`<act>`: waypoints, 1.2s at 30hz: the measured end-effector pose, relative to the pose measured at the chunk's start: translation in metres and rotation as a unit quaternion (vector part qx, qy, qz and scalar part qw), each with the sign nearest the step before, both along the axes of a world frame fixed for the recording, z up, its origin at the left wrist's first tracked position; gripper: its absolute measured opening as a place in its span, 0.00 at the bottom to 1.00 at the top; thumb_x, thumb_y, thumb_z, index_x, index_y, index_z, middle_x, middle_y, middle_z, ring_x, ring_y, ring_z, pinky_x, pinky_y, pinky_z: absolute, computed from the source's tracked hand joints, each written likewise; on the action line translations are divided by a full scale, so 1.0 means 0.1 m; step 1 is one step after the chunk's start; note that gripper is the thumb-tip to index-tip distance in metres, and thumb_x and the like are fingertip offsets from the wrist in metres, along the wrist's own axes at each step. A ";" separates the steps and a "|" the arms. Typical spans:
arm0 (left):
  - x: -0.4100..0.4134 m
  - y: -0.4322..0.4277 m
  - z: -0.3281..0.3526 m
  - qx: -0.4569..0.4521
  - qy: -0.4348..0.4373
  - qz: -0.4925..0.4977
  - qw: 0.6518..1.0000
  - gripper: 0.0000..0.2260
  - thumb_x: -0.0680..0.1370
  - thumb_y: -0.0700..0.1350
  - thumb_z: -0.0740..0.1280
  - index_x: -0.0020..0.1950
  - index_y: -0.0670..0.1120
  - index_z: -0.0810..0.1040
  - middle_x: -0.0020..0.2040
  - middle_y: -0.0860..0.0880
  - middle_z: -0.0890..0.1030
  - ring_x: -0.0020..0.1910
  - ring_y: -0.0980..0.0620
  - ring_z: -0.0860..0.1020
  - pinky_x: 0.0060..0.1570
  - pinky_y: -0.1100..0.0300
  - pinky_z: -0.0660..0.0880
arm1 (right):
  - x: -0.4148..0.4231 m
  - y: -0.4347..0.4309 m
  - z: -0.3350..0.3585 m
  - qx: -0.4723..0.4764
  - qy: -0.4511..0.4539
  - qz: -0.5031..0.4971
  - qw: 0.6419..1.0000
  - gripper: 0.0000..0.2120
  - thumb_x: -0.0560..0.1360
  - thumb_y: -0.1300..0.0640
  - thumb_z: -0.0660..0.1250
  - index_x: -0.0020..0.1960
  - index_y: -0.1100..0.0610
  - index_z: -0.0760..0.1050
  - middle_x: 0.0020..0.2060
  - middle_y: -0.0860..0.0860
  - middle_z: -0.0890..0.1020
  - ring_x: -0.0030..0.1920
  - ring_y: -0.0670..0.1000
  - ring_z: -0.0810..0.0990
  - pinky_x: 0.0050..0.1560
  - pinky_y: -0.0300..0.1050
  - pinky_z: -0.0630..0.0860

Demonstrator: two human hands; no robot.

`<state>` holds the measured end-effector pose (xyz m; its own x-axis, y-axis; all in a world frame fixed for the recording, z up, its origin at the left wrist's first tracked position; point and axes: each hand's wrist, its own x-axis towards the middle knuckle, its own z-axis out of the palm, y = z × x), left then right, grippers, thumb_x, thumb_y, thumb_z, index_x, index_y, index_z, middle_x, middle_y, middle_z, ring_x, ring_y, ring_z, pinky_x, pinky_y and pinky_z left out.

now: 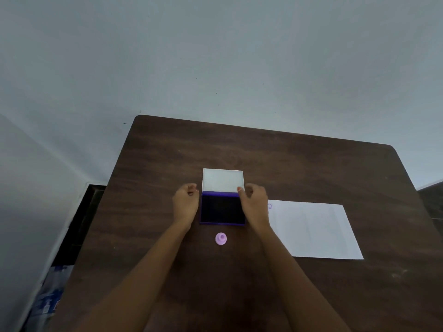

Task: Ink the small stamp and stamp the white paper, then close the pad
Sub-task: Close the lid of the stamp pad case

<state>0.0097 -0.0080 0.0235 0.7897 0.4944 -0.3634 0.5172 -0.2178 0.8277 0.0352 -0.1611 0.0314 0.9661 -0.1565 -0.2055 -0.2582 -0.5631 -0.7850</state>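
Observation:
The ink pad [221,209] lies open in the middle of the brown table, its dark purple ink face up. Its white lid [223,180] is folded back on the far side. A small pink stamp [220,238] stands alone on the table just in front of the pad. The white paper [314,231] lies to the right with a small purple mark near its far left corner. My left hand [185,203] is curled beside the pad's left edge, holding nothing. My right hand [254,202] rests at the pad's right edge, its thumb touching the lid's near right corner.
The table [263,154] stands against a pale wall, with its left edge close to a dark gap in the floor. A bluish plastic item [51,298] lies on the floor at the lower left.

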 end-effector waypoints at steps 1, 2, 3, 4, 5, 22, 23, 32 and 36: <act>0.05 -0.01 0.00 0.016 -0.001 -0.010 1.000 0.13 0.77 0.36 0.60 0.61 0.40 0.72 0.59 0.40 0.77 0.58 0.46 0.74 0.56 0.54 0.71 | 0.07 -0.01 -0.02 0.000 0.013 -0.010 1.000 0.14 0.76 0.56 0.62 0.58 0.63 0.71 0.59 0.60 0.75 0.58 0.58 0.74 0.60 0.51 0.72; 0.10 -0.02 0.00 0.032 -0.001 -0.019 0.999 0.13 0.77 0.36 0.61 0.62 0.39 0.72 0.59 0.39 0.77 0.58 0.45 0.75 0.58 0.53 0.72 | 0.13 -0.02 -0.05 -0.001 0.026 -0.013 1.000 0.14 0.76 0.57 0.62 0.59 0.63 0.71 0.60 0.60 0.75 0.59 0.58 0.74 0.61 0.52 0.72; 0.14 -0.03 -0.01 0.046 0.001 -0.026 0.999 0.13 0.77 0.35 0.61 0.62 0.38 0.72 0.59 0.38 0.77 0.57 0.44 0.75 0.58 0.52 0.72 | 0.19 -0.02 -0.07 -0.003 0.037 -0.011 0.999 0.14 0.76 0.58 0.61 0.59 0.64 0.71 0.60 0.61 0.76 0.59 0.58 0.74 0.61 0.51 0.73; 0.17 -0.04 -0.01 0.057 0.003 -0.032 0.998 0.13 0.77 0.35 0.61 0.61 0.37 0.72 0.59 0.38 0.77 0.57 0.44 0.75 0.58 0.52 0.72 | 0.23 -0.02 -0.09 -0.007 0.042 -0.008 0.999 0.13 0.76 0.59 0.61 0.58 0.64 0.72 0.59 0.61 0.76 0.58 0.58 0.75 0.59 0.50 0.73; 0.21 -0.05 -0.02 0.065 0.006 -0.036 0.997 0.13 0.77 0.35 0.61 0.61 0.37 0.73 0.59 0.37 0.77 0.57 0.43 0.75 0.58 0.53 0.72 | 0.26 -0.02 -0.11 -0.009 0.041 -0.006 0.999 0.12 0.76 0.60 0.61 0.57 0.64 0.73 0.58 0.61 0.77 0.56 0.57 0.76 0.57 0.49 0.73; 0.17 0.02 0.05 0.006 -0.008 -0.032 0.999 0.10 0.75 0.35 0.65 0.55 0.41 0.75 0.56 0.42 0.79 0.52 0.51 0.75 0.54 0.56 0.74 | 0.29 0.00 0.07 0.147 0.075 -0.017 0.986 0.17 0.76 0.52 0.62 0.62 0.59 0.69 0.62 0.57 0.73 0.58 0.53 0.74 0.60 0.49 0.74; 0.14 0.02 0.07 0.003 -0.017 -0.031 0.999 0.10 0.75 0.35 0.65 0.55 0.41 0.74 0.55 0.43 0.79 0.50 0.52 0.75 0.52 0.57 0.74 | 0.26 0.00 0.09 0.138 0.061 -0.020 0.988 0.17 0.76 0.52 0.61 0.61 0.58 0.69 0.62 0.57 0.73 0.59 0.53 0.73 0.61 0.51 0.73; -0.26 -0.01 0.22 0.028 -0.100 -0.075 0.992 0.11 0.73 0.35 0.67 0.56 0.39 0.77 0.53 0.41 0.81 0.49 0.53 0.77 0.50 0.64 0.72 | -0.23 -0.09 0.14 0.091 -0.035 -0.010 0.995 0.10 0.75 0.58 0.62 0.56 0.58 0.74 0.57 0.57 0.76 0.52 0.49 0.74 0.57 0.47 0.75; -0.42 -0.05 0.19 0.020 -0.114 -0.078 0.990 0.13 0.71 0.34 0.69 0.55 0.36 0.77 0.53 0.39 0.82 0.47 0.54 0.78 0.41 0.80 0.69 | -0.41 -0.15 0.12 0.086 -0.055 -0.003 0.995 0.09 0.72 0.63 0.66 0.52 0.59 0.76 0.52 0.58 0.79 0.47 0.48 0.77 0.50 0.38 0.72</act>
<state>-0.0322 -0.0126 0.0429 0.9168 0.3701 -0.1497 0.2757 -0.3158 0.9079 -0.0054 -0.1765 0.0431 0.9835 -0.1329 -0.1231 -0.1681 -0.4164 -0.8935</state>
